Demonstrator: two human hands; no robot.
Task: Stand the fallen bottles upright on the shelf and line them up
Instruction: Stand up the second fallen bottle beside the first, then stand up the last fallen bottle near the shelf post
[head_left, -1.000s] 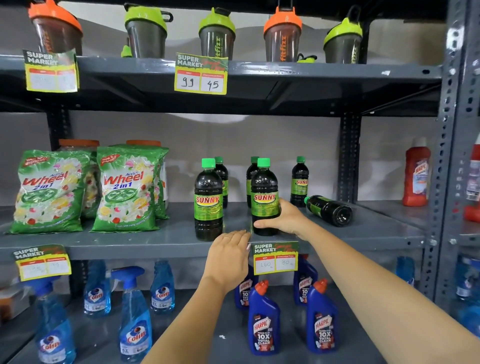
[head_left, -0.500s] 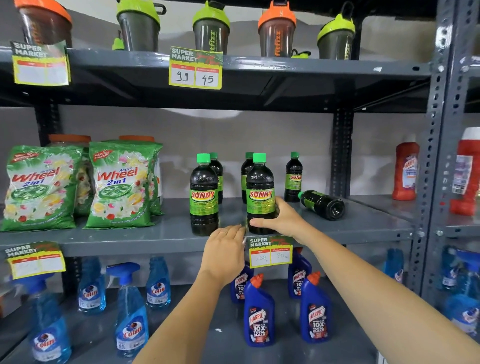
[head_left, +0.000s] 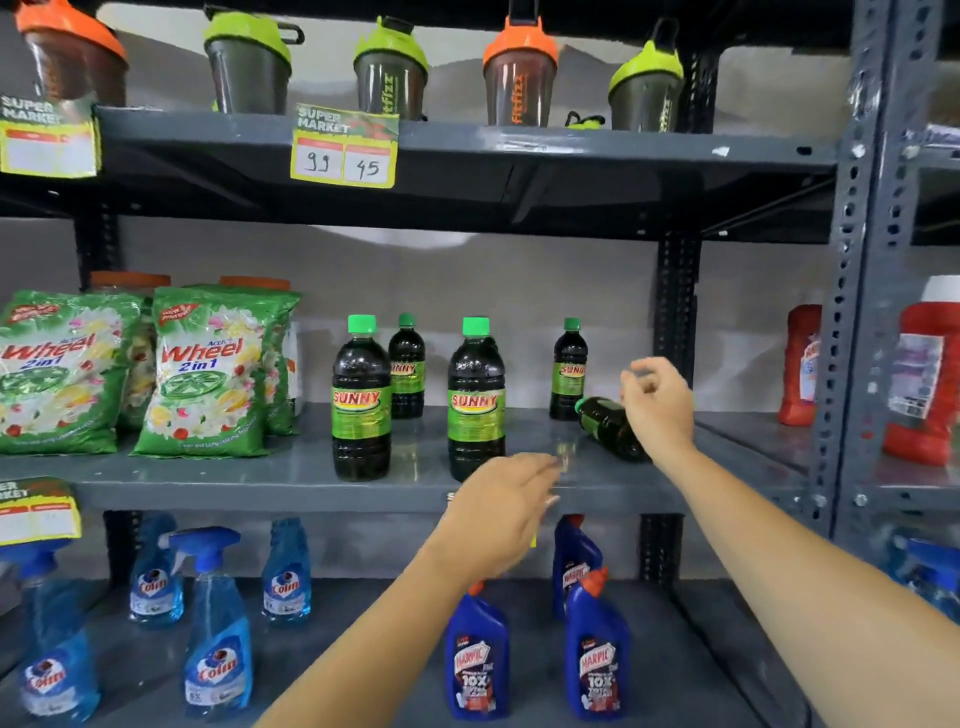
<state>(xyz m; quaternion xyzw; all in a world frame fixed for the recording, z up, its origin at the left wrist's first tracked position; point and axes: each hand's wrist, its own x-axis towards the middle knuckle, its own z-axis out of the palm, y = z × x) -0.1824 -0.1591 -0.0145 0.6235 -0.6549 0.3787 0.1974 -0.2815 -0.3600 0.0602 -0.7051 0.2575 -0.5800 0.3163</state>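
Dark SUNNY bottles with green caps stand on the grey middle shelf (head_left: 260, 473). Two are at the front: a left front bottle (head_left: 361, 400) and a right front bottle (head_left: 475, 400). Behind them stand a left back bottle (head_left: 407, 366) and a right back bottle (head_left: 569, 371). One fallen bottle (head_left: 605, 426) lies on its side at the right, cap pointing left. My right hand (head_left: 657, 402) hovers over the fallen bottle with fingers apart, holding nothing. My left hand (head_left: 501, 512) is open in front of the shelf edge, below the right front bottle.
Green Wheel detergent bags (head_left: 202, 374) fill the shelf's left side. Shaker cups (head_left: 389, 73) stand on the shelf above. Blue spray bottles (head_left: 218, 623) and Harpic bottles (head_left: 478, 660) stand below. A grey upright post (head_left: 852, 312) and red bottles (head_left: 797, 364) lie to the right.
My right hand let go of the right front bottle and moved right, over the fallen bottle. My left hand shifted right along the shelf edge, covering the price tag.
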